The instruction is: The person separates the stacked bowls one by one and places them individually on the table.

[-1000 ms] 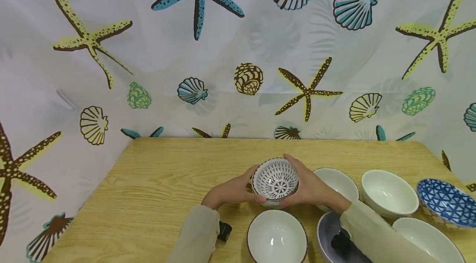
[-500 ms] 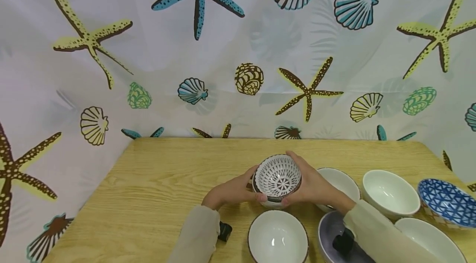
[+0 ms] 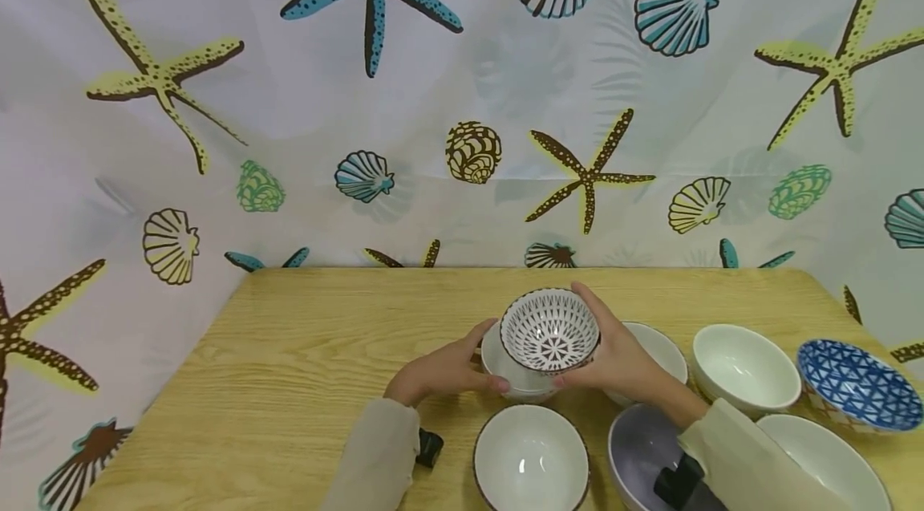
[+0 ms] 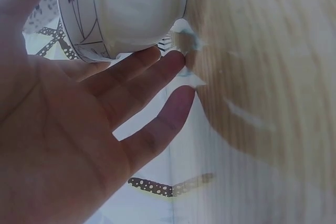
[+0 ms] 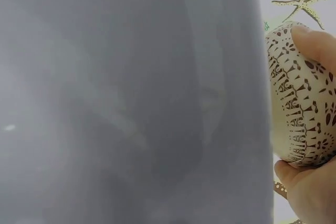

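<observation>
A small bowl with dark leaf-like marks inside (image 3: 550, 330) is tilted toward me, its patterned outer wall showing in the right wrist view. My right hand (image 3: 613, 358) grips it at its right side, thumb low at the front and fingers behind. Beneath it and slightly left is a white bowl (image 3: 496, 354), partly hidden by the patterned one. My left hand (image 3: 449, 367) holds this white bowl from the left, thumb at the front. In the left wrist view the fingers (image 4: 142, 90) lie along the bowl's outer wall (image 4: 131, 9), which has thin dark lines.
A dark-rimmed white bowl (image 3: 530, 459) stands in front. To the right are a grey-purple bowl (image 3: 638, 447) under my right forearm, several white bowls (image 3: 743, 367) and a blue patterned bowl (image 3: 859, 384). Behind the wooden table (image 3: 325, 350) hangs a sea-print curtain (image 3: 433, 78).
My right hand has raised the patterned bowl up and to the right, out of the white bowl, whose inside now shows. The left hand has stayed almost in place.
</observation>
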The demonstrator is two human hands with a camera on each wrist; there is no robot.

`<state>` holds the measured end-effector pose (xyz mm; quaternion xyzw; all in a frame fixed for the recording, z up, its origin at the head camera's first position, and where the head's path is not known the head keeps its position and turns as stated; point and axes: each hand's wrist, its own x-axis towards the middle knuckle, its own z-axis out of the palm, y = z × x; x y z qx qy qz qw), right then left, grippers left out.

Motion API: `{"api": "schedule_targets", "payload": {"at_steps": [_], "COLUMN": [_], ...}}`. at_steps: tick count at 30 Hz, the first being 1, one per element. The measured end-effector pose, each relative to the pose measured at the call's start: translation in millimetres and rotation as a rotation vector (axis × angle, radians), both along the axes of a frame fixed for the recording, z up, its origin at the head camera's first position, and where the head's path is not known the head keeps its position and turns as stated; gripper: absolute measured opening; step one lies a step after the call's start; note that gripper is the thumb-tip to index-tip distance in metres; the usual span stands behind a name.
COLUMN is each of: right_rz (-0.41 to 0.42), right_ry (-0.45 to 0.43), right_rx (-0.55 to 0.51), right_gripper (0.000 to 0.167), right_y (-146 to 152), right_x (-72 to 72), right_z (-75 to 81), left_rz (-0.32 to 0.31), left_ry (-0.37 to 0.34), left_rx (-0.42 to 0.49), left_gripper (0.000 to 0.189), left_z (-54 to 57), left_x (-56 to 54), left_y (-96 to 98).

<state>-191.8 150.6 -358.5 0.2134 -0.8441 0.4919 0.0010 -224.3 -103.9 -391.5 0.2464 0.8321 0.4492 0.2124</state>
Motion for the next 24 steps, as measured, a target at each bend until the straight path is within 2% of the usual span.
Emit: {"api": "schedule_targets", "payload": {"at_steps": [8, 16, 24], "right_rz": [-0.03, -0.052, -0.083], "right_ry": [0.029, 0.047, 0.063], "right_rx": [0.035, 0.037, 0.055], "right_gripper": [0.121, 0.121, 0.122], "right_y": [4, 12, 21], "right_x": [9.0, 16.0, 22.6], "right_z": [0.9, 1.9, 5.5], "left_rz": [-0.033, -0.042, -0.055], "left_ry": [0.032, 0.009, 0.017], "left_rx": [0.009, 0.033, 0.042], "left_gripper": [0.095, 0.093, 0.094], "left_z": [0.4, 1.8, 2.3], "left_x": [-1.2, -0.4, -0.1], "left_y": [-3.7, -1.8, -1.6]}}
